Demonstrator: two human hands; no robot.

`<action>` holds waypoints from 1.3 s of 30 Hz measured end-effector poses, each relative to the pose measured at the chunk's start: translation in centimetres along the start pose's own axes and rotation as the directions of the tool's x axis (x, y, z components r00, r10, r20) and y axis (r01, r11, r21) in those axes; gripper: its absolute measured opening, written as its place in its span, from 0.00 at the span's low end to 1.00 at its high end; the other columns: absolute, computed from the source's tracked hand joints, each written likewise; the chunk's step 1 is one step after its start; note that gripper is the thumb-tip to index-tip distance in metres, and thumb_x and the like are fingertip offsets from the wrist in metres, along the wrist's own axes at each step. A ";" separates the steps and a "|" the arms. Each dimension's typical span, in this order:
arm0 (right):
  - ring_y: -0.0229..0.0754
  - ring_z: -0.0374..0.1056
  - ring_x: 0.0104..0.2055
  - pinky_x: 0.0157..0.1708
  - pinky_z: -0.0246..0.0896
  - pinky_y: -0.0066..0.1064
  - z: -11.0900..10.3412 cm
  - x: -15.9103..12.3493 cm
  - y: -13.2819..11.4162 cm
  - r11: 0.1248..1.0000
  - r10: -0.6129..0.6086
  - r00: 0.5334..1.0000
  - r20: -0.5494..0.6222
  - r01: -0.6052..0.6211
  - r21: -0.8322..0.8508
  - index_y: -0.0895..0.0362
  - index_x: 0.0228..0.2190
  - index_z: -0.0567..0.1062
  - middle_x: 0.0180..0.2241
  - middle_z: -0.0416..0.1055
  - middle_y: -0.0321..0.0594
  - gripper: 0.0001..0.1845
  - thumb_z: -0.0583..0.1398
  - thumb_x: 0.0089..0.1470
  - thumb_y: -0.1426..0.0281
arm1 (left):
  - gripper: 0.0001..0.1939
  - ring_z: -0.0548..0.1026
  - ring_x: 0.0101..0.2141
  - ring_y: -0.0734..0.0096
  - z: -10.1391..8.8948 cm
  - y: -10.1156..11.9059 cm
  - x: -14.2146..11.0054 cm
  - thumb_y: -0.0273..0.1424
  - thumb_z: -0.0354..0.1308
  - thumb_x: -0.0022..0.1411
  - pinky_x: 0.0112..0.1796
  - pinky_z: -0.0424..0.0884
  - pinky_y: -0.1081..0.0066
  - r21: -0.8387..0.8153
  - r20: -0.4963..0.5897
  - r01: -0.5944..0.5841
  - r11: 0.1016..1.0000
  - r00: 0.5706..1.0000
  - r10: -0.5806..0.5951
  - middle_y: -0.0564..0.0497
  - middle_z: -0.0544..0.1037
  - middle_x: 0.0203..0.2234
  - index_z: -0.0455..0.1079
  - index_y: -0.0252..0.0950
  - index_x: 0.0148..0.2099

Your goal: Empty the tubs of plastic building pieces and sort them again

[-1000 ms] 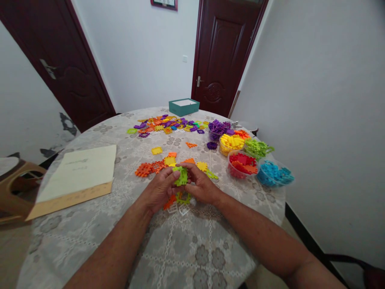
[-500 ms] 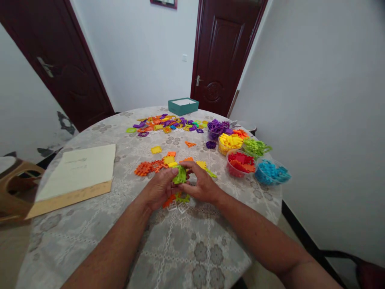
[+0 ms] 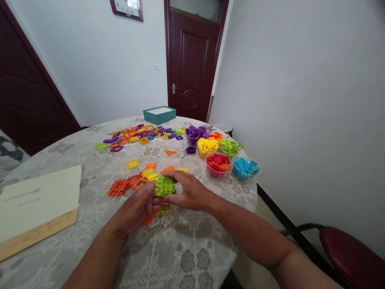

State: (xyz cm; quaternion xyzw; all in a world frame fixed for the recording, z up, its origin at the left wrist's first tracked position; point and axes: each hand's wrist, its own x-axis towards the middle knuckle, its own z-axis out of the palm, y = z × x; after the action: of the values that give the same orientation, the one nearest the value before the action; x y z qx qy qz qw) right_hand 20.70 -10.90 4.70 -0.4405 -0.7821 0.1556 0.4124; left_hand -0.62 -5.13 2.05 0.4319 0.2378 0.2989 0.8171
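Between my two hands, just above the table, is a lime-green interlocking plastic block (image 3: 165, 186) with a notched grid face. My left hand (image 3: 140, 206) grips its left side, thumb at the upper corner and fingers curled beneath. On the other side, my right hand (image 3: 188, 190) pinches it between thumb and fingers. Orange lattice pieces (image 3: 118, 187) and yellow pieces (image 3: 148, 172) lie just beyond my left hand. Under my hands are white frame pieces (image 3: 166, 219), an orange piece (image 3: 149, 219) and another lime-green piece (image 3: 165, 211), partly hidden.
Clear tubs of red (image 3: 218, 163), blue (image 3: 246, 167), yellow (image 3: 207, 146), green (image 3: 230, 147) and purple pieces (image 3: 196, 133) stand at the right. A mixed heap (image 3: 141, 134) lies farther back, near a teal box (image 3: 159, 115). Cardboard with paper (image 3: 42, 200) lies left; a red chair (image 3: 351, 253) is lower right.
The view has swung to the right, so everything sits farther left in it. The green block has been turned, showing its broad grid face, and stays between both hands.
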 end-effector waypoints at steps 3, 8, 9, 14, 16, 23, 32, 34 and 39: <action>0.49 0.73 0.55 0.56 0.69 0.44 -4.5 -0.9 0.7 0.995 0.045 0.996 -0.072 -0.051 -0.090 0.50 0.63 0.70 0.57 0.75 0.46 0.35 0.70 0.56 0.65 | 0.16 0.85 0.44 0.53 -0.4 0.4 0.0 0.42 0.67 0.66 0.43 0.83 0.58 0.079 0.004 0.015 0.997 1.000 -0.016 0.35 0.82 0.52 0.79 0.35 0.48; 0.51 0.74 0.51 0.55 0.69 0.44 -16.9 -1.2 6.5 0.846 0.210 0.928 -0.308 -0.331 -0.419 0.54 0.62 0.72 0.56 0.76 0.48 0.33 0.68 0.56 0.64 | 0.17 0.84 0.44 0.55 -1.1 1.0 0.3 0.39 0.70 0.63 0.42 0.83 0.62 0.140 -0.085 -0.039 0.989 0.995 0.051 0.34 0.82 0.52 0.79 0.33 0.48; 0.51 0.75 0.50 0.54 0.69 0.43 -19.3 -1.0 8.1 0.780 0.259 0.900 -0.349 -0.409 -0.475 0.57 0.62 0.72 0.54 0.77 0.49 0.33 0.67 0.57 0.64 | 0.16 0.84 0.44 0.56 -1.2 1.0 0.4 0.39 0.70 0.62 0.41 0.83 0.63 0.143 -0.108 -0.041 0.989 0.993 0.057 0.35 0.82 0.51 0.80 0.33 0.47; 0.52 0.74 0.54 0.56 0.66 0.38 -26.9 -0.1 15.1 0.469 0.493 0.777 -0.392 -0.616 -0.633 0.63 0.60 0.74 0.55 0.77 0.54 0.32 0.67 0.56 0.63 | 0.17 0.84 0.41 0.57 -0.8 1.0 0.4 0.39 0.73 0.59 0.39 0.83 0.64 0.159 -0.144 -0.019 0.987 0.989 0.042 0.36 0.83 0.49 0.80 0.33 0.46; 0.50 0.75 0.52 0.54 0.67 0.36 -27.5 0.0 16.8 0.438 0.557 0.754 -0.348 -0.623 -0.648 0.63 0.58 0.75 0.54 0.78 0.53 0.30 0.67 0.56 0.64 | 0.18 0.84 0.42 0.57 -0.6 1.0 0.4 0.39 0.73 0.58 0.38 0.83 0.64 0.163 -0.149 -0.005 0.987 0.988 0.030 0.35 0.83 0.50 0.80 0.33 0.46; 0.49 0.77 0.49 0.49 0.69 0.33 -26.6 -0.8 19.4 0.462 0.603 0.747 -0.281 -0.614 -0.639 0.60 0.58 0.76 0.53 0.80 0.51 0.31 0.69 0.54 0.66 | 0.18 0.84 0.42 0.57 -1.0 0.9 0.4 0.40 0.73 0.58 0.39 0.83 0.64 0.175 -0.149 0.002 0.985 0.989 0.025 0.36 0.83 0.50 0.81 0.35 0.46; 0.47 0.76 0.51 0.53 0.69 0.34 -27.0 -1.9 18.9 0.514 0.532 0.796 -0.288 -0.575 -0.637 0.61 0.60 0.76 0.55 0.78 0.51 0.28 0.65 0.60 0.66 | 0.18 0.83 0.42 0.58 -0.8 0.9 0.4 0.41 0.73 0.58 0.38 0.83 0.64 0.224 -0.138 -0.011 0.975 0.989 0.043 0.37 0.83 0.50 0.80 0.35 0.46; 0.48 0.77 0.49 0.53 0.69 0.35 -26.8 -2.0 18.5 0.498 0.529 0.799 -0.286 -0.565 -0.658 0.60 0.55 0.80 0.51 0.81 0.50 0.22 0.63 0.61 0.66 | 0.18 0.83 0.41 0.58 -0.9 1.1 0.4 0.41 0.73 0.58 0.38 0.83 0.64 0.214 -0.155 -0.036 0.976 0.985 0.070 0.38 0.83 0.48 0.80 0.35 0.45; 0.51 0.73 0.57 0.62 0.63 0.41 -26.1 -2.4 16.9 0.496 0.437 0.822 -0.364 -0.558 -0.666 0.60 0.53 0.81 0.56 0.78 0.52 0.21 0.61 0.61 0.69 | 0.14 0.83 0.38 0.61 -2.3 2.6 -0.1 0.36 0.73 0.56 0.37 0.83 0.65 0.155 -0.287 -0.203 0.967 0.927 0.241 0.45 0.85 0.41 0.80 0.35 0.43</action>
State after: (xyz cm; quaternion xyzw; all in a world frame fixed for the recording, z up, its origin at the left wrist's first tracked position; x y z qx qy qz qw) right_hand 51.24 -6.45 9.20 -0.7863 -0.5803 -0.1006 0.1869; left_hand -2.94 -2.69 3.11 0.4541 0.3278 0.4370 0.7038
